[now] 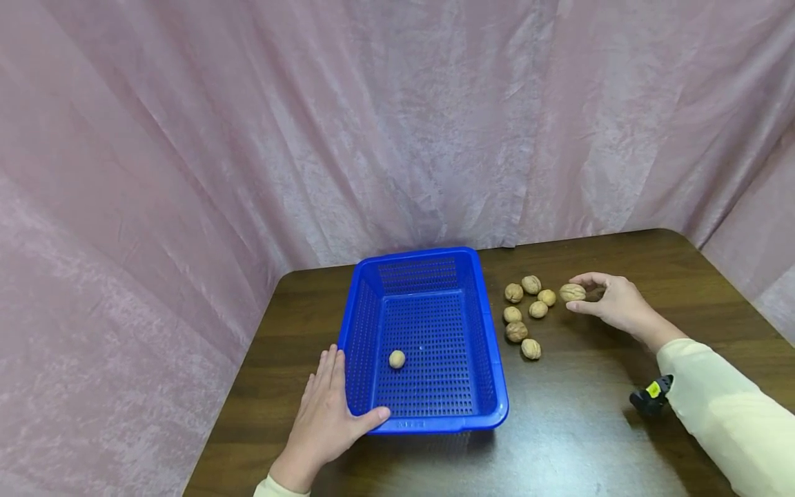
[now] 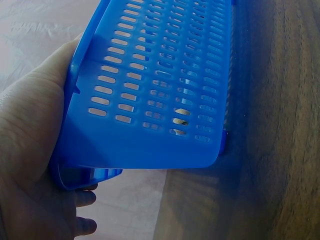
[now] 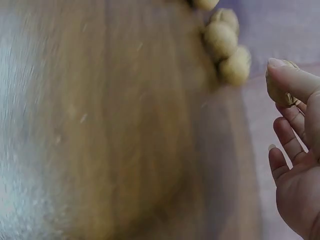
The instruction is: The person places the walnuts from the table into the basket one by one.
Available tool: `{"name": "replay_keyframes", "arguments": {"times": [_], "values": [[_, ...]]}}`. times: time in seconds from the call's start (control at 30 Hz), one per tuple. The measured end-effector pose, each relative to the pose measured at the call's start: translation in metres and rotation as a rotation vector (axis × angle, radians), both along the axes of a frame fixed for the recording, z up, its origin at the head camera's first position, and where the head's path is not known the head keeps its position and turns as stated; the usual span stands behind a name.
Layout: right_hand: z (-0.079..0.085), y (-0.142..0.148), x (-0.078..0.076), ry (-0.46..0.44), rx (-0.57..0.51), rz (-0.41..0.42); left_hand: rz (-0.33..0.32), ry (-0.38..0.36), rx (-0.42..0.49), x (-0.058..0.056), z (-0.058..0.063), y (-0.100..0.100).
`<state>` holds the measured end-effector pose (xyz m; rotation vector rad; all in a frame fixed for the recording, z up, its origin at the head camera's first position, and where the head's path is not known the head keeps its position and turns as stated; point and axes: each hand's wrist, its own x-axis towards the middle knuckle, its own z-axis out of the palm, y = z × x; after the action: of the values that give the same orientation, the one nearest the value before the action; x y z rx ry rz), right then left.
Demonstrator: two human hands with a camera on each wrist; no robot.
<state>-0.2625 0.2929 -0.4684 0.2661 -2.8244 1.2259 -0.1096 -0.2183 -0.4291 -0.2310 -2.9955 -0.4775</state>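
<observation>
My right hand (image 1: 621, 304) pinches a walnut (image 1: 573, 293) between thumb and fingertips, to the right of the loose walnuts on the table. In the right wrist view the thumb lies across the pinched walnut (image 3: 278, 90), while the lower fingers are loosely bent. A blue plastic basket (image 1: 428, 423) with slotted walls stands at the middle of the table, and one walnut (image 1: 397, 359) lies on its floor. At the basket's near left corner rests my left hand (image 1: 326, 414), fingers straight along the left side and thumb on the front rim.
Several walnuts (image 1: 517, 332) lie in a loose group just right of the basket. The dark wooden table (image 1: 577, 428) ends at a pink curtain (image 1: 397, 138) behind it. A black device with a yellow mark (image 1: 652, 393) sits at my right wrist.
</observation>
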Motion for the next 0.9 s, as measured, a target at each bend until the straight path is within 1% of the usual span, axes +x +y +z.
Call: {"name": "replay_keyframes", "arguments": {"times": [0.23,0.3,0.47,0.53,0.77,0.9], "values": [[0.034,-0.028,0.007,0.093,-0.04,0.053,0.001,0.001,0.001,0.0,0.001,0.001],[0.044,-0.038,0.01,0.129,-0.05,0.083,0.003,0.004,-0.001,0.0,0.001,0.001],[0.068,-0.067,0.018,0.212,-0.077,0.179,0.004,0.006,0.002,0.0,0.001,0.001],[0.077,-0.08,0.02,0.226,-0.097,0.215,0.006,0.0,0.001,0.0,0.002,0.001],[0.106,-0.127,0.022,0.297,-0.11,0.367,0.013,-0.02,0.001,0.001,0.003,0.001],[0.12,-0.154,0.021,0.305,-0.139,0.428,0.012,-0.02,0.001,0.001,0.003,0.001]]}}
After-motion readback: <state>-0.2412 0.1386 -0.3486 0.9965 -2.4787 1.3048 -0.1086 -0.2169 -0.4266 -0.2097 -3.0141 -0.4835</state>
